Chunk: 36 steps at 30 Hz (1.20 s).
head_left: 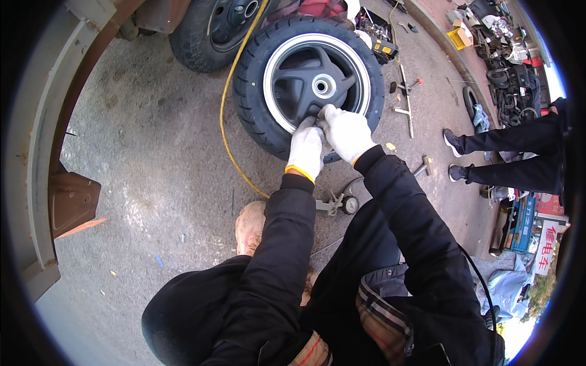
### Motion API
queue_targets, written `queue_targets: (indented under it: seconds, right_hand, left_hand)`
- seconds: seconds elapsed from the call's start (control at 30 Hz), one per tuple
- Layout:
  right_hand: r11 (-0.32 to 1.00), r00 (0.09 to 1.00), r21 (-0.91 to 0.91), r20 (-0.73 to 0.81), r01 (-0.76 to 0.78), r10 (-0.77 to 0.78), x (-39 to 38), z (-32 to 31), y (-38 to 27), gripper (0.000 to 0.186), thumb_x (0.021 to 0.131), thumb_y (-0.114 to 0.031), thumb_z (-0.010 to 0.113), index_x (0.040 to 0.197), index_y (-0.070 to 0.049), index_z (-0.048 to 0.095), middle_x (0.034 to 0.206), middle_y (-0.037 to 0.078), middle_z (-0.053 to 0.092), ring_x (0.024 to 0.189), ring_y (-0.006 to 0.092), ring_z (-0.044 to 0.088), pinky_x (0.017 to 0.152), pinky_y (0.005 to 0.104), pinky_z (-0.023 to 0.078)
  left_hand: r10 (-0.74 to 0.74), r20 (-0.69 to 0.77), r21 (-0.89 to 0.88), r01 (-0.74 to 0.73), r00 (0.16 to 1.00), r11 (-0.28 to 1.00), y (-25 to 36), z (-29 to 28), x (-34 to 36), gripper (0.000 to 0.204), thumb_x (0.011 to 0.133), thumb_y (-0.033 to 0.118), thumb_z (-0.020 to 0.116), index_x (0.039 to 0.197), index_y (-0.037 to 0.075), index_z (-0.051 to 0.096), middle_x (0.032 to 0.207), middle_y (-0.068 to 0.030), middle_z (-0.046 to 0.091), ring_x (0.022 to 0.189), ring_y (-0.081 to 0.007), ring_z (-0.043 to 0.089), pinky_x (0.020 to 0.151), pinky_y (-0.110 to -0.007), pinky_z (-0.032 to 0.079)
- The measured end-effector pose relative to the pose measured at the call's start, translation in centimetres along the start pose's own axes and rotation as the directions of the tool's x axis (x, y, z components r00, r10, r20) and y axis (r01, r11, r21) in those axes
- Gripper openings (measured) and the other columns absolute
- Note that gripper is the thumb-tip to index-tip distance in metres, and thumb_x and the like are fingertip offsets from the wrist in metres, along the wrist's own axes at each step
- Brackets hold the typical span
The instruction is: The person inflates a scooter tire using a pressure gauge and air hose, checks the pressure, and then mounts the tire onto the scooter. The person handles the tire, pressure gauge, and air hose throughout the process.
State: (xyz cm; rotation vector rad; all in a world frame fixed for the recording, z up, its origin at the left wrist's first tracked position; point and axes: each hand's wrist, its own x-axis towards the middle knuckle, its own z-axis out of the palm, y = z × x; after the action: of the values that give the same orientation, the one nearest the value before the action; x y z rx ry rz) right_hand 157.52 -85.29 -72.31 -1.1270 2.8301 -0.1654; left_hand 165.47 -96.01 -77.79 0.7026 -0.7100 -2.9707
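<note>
A scooter wheel (303, 119) with a black tyre (253, 107) and a dark spoked rim edged in silver lies on the ground in front of me. Both my hands wear white knitted gloves and meet at the near side of the rim. My left hand (306, 146) is closed, its fingertips pinched at the rim's inner edge. Beside it, my right hand (347, 133) is closed too, thumb and forefinger pressed together near a spoke. Whatever small part sits between the fingers is hidden by the gloves.
A yellow air hose (224, 116) curves past the tyre's left side to a pressure gauge (350, 205). A hammer (425, 165) and a T-shaped tool (408, 104) lie to the right. Another wheel (204, 46) stands behind. A person's legs (513, 152) show at right.
</note>
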Motion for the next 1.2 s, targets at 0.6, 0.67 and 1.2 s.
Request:
queue_targets:
  seconds: [0.6,0.67,1.2]
  right_hand:
    - [0.954,0.981,-0.243,-0.047,0.173,-0.19,0.7,-1.2,0.0,0.015,0.096,-0.021,0.069,0.098,-0.006,0.068,0.087,0.017,0.075,0.083,0.0368,0.079,0.072,0.0494,0.062]
    - [0.944,0.98,-0.275,-0.034,0.179,-0.196,0.7,-1.2,0.3,0.016,0.095,-0.022,0.069,0.096,-0.006,0.068,0.085,0.016,0.075,0.08,0.0373,0.078,0.069,0.0497,0.061]
    - [0.978,0.978,-0.021,0.01,-0.21,0.21,1.4,-0.8,-1.4,0.035,0.105,-0.037,0.066,0.093,-0.007,0.08,0.085,0.019,0.079,0.086,0.0388,0.079,0.079,0.0507,0.063]
  left_hand:
    - [-0.029,-0.039,-0.199,0.021,0.999,0.98,-1.0,-0.1,1.0,0.075,0.088,-0.01,0.044,0.163,-0.01,0.042,0.142,-0.0188,0.059,0.132,-0.0323,0.064,0.114,-0.051,0.057]
    - [-0.009,-0.06,-0.174,-0.001,0.998,0.985,-1.3,0.0,1.0,0.041,0.094,0.0,0.046,0.132,0.0,0.062,0.115,-0.0094,0.062,0.103,-0.0208,0.063,0.091,-0.035,0.06]
    - [0.079,0.035,-0.053,-0.077,0.996,0.996,-4.0,-3.1,2.9,0.051,0.096,-0.001,0.046,0.145,-0.004,0.06,0.133,-0.0142,0.066,0.125,-0.027,0.068,0.108,-0.042,0.059]
